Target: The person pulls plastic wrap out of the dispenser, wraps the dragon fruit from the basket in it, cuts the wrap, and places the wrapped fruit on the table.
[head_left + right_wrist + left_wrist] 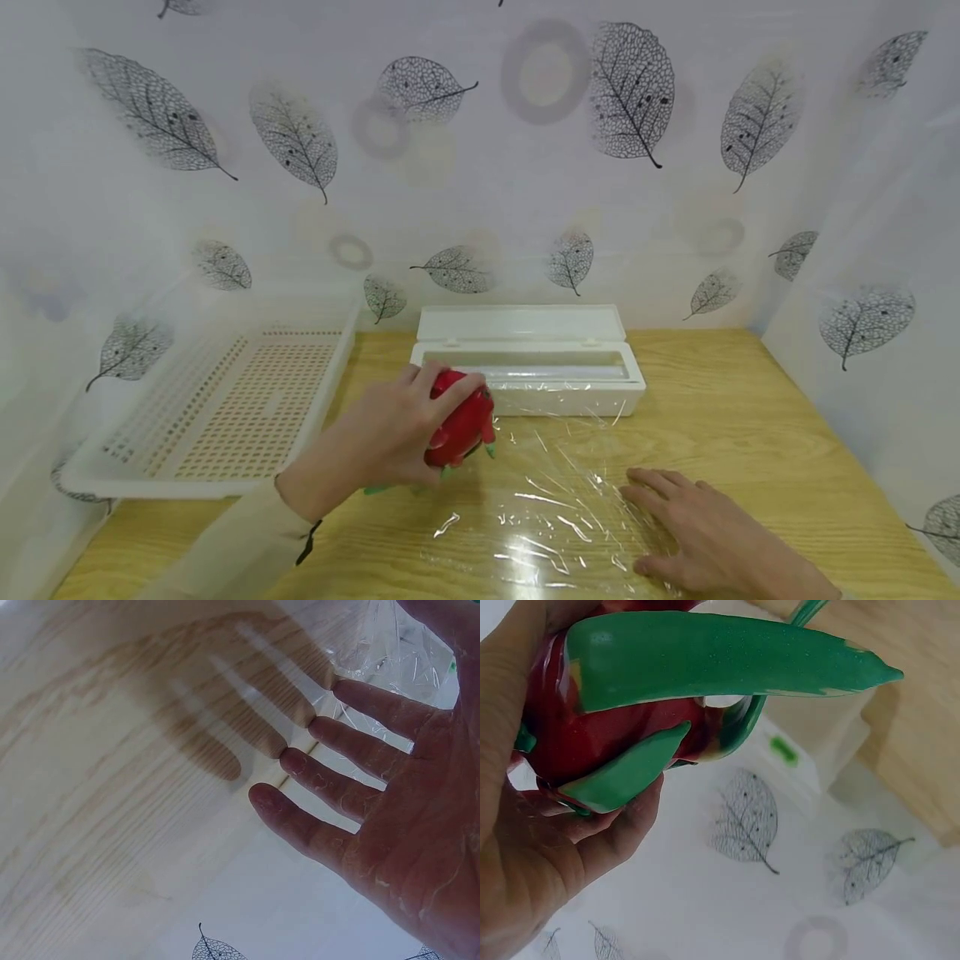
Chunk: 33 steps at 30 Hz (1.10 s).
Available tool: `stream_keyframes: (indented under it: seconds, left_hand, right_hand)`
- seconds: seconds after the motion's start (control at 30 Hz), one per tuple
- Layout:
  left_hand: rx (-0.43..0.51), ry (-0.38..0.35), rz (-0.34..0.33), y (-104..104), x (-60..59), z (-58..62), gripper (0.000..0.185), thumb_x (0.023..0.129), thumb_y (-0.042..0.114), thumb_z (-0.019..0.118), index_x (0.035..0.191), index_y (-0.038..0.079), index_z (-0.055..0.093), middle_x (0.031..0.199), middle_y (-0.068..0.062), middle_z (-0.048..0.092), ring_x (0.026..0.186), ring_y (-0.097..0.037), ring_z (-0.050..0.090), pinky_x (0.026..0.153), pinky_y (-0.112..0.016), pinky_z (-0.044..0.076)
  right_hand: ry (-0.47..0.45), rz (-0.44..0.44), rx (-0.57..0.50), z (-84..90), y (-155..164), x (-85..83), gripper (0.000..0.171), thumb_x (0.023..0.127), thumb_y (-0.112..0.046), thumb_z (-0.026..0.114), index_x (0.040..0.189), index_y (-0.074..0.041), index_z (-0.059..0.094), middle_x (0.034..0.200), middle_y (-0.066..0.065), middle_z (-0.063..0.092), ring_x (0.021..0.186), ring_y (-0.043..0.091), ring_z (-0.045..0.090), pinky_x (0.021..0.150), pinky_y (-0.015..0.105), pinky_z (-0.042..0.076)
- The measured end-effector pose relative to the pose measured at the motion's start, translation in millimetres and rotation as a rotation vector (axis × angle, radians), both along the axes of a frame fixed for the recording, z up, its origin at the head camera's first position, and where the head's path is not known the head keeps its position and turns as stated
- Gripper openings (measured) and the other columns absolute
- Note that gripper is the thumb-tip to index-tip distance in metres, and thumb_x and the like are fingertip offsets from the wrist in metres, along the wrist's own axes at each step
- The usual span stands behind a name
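Note:
My left hand (pixel 390 437) grips a red dragon fruit (pixel 461 425) with green scales, holding it just above the wooden table's (pixel 750 400) middle. In the left wrist view the dragon fruit (pixel 607 727) fills the palm, its long green scales (pixel 727 656) sticking out past the fingers (pixel 619 832). A sheet of clear cling film (pixel 547 508) lies spread on the table in front of a white cling film dispenser box (pixel 528 358) with its lid up. My right hand (pixel 693 525) lies flat, fingers straight, on the film's right edge. The right wrist view shows those spread fingers (pixel 352 742) over the wood.
A white perforated tray (pixel 225 408) sits at the left of the table. Leaf-patterned white curtains (pixel 480 150) wall in the back and both sides. Bare wood lies to the right of the film and the box.

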<state>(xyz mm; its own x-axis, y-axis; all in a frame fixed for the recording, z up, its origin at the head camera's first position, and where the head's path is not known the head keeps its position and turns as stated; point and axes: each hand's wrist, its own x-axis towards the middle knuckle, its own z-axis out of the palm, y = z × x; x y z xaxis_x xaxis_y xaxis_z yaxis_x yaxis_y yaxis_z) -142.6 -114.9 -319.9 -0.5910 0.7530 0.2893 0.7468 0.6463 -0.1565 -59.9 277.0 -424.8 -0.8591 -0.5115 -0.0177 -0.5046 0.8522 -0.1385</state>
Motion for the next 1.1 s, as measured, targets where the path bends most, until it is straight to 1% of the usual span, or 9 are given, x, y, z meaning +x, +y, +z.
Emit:
stream_keyframes:
  seconds: [0.2,0.3,0.4,0.5,0.6,0.8,0.97,1.03,1.1]
  left_hand:
    - [-0.084,-0.062,-0.027,17.9,-0.3,-14.6,0.093,0.069,0.055,0.083,0.146,0.025,0.041,0.123,-0.009,0.061,0.097,-0.023,0.067,0.071,-0.034,0.063]
    - [-0.107,-0.104,-0.049,28.8,-1.1,-20.5,0.094,0.069,0.056,0.083,0.146,0.024,0.040,0.124,-0.009,0.062,0.099,-0.023,0.066,0.076,-0.034,0.063]
    - [-0.127,-0.120,-0.075,39.1,-1.8,-25.1,0.092,0.071,0.058,0.081,0.145,0.023,0.040,0.125,-0.009,0.063,0.102,-0.023,0.066,0.080,-0.033,0.062]
    - [-0.159,-0.094,-0.096,47.7,-2.2,-29.9,0.091,0.073,0.060,0.078,0.146,0.023,0.040,0.127,-0.008,0.063,0.105,-0.021,0.065,0.084,-0.032,0.062]
    - [-0.176,-0.076,-0.099,54.9,-1.9,-34.0,0.090,0.073,0.062,0.076,0.146,0.025,0.039,0.128,-0.008,0.062,0.106,-0.020,0.064,0.083,-0.032,0.062]
    - [-0.190,-0.109,-0.094,68.0,-1.3,-38.9,0.096,0.071,0.062,0.079,0.149,0.027,0.037,0.130,-0.008,0.059,0.110,-0.023,0.062,0.082,-0.033,0.062]
    - [-0.205,-0.083,-0.121,81.2,-1.6,-38.7,0.097,0.069,0.064,0.079,0.149,0.027,0.037,0.128,-0.006,0.061,0.106,-0.021,0.063,0.086,-0.032,0.061]
    - [-0.214,-0.076,-0.127,87.0,-1.6,-37.7,0.096,0.069,0.064,0.080,0.147,0.028,0.037,0.126,-0.006,0.061,0.104,-0.020,0.064,0.085,-0.031,0.061]
    - [-0.223,-0.094,-0.125,92.8,-1.6,-37.0,0.096,0.069,0.064,0.080,0.146,0.028,0.037,0.125,-0.005,0.060,0.101,-0.019,0.064,0.082,-0.030,0.061]
  right_hand:
    - [0.035,0.007,0.005,1.0,-0.2,0.3,0.081,0.084,-0.073,0.065,0.141,-0.015,0.058,0.147,0.012,0.057,0.128,0.037,0.058,0.085,0.066,0.054]
    - [0.028,-0.001,0.008,1.0,-0.6,-0.1,0.081,0.084,-0.073,0.064,0.141,-0.015,0.059,0.147,0.011,0.057,0.129,0.037,0.058,0.085,0.066,0.054]
    - [0.002,-0.008,0.007,1.0,-1.3,-1.0,0.082,0.084,-0.074,0.064,0.141,-0.016,0.058,0.148,0.011,0.057,0.129,0.038,0.058,0.086,0.067,0.053]
    - [-0.022,-0.016,0.006,1.7,-2.0,-1.5,0.081,0.084,-0.074,0.064,0.141,-0.016,0.058,0.148,0.011,0.056,0.130,0.038,0.057,0.086,0.069,0.053]
    - [-0.020,-0.019,0.010,2.1,-2.2,-1.5,0.080,0.084,-0.073,0.064,0.141,-0.017,0.058,0.148,0.011,0.056,0.130,0.038,0.057,0.087,0.069,0.053]
    - [-0.010,-0.024,0.015,2.0,-2.6,-1.7,0.078,0.084,-0.073,0.065,0.139,-0.018,0.060,0.147,0.010,0.057,0.129,0.036,0.058,0.087,0.066,0.054]
    - [-0.047,-0.030,0.013,2.5,-3.2,-2.2,0.079,0.084,-0.074,0.064,0.140,-0.017,0.059,0.148,0.010,0.056,0.130,0.037,0.057,0.088,0.067,0.053]
    - [-0.052,-0.031,0.010,2.4,-3.2,-2.3,0.079,0.084,-0.074,0.064,0.140,-0.017,0.059,0.148,0.010,0.056,0.130,0.038,0.057,0.088,0.067,0.053]
    - [-0.054,-0.032,0.008,2.3,-3.0,-2.5,0.079,0.084,-0.074,0.064,0.140,-0.017,0.059,0.148,0.010,0.056,0.130,0.037,0.057,0.088,0.067,0.053]
